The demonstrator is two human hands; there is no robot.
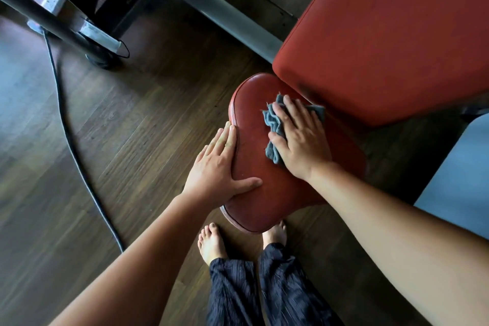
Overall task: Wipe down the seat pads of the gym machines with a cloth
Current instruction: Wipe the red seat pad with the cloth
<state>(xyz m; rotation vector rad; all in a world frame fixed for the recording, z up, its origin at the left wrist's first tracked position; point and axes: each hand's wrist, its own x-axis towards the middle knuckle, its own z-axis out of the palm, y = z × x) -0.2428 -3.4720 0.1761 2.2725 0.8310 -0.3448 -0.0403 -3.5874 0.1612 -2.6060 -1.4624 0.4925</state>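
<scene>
Head view: a red seat pad sits in the middle of the frame, its rounded near end jutting out over the person's 2 bare feet. Its far end meets a larger red back pad that fills the upper right corner.

The cloth – grey and crumpled – lies on the far half of the seat pad, close to the back pad. The right hand lies flat on top of it, fingers spread and nearly straight, pressing it against the pad instead of clutching it. Folds of cloth stick out past the fingertips and beside the thumb.

The left hand is flat too. Its straight fingers lie together along the pad's left edge, and the thumb reaches across onto the top surface near the pad's middle. It holds nothing and rests against the pad. The 2 hands are near each other but apart, with bare red pad between them.

Below the pad, dark striped trousers run down to the bottom edge. The floor is dark wood plank. A black cable snakes across it on the left, from a dark machine base at the upper left toward the lower middle. A grey frame tube slants from the top centre down to the back pad – its lower end is hidden behind that pad. At the right edge is a blue-grey surface; what it is cannot be told
</scene>
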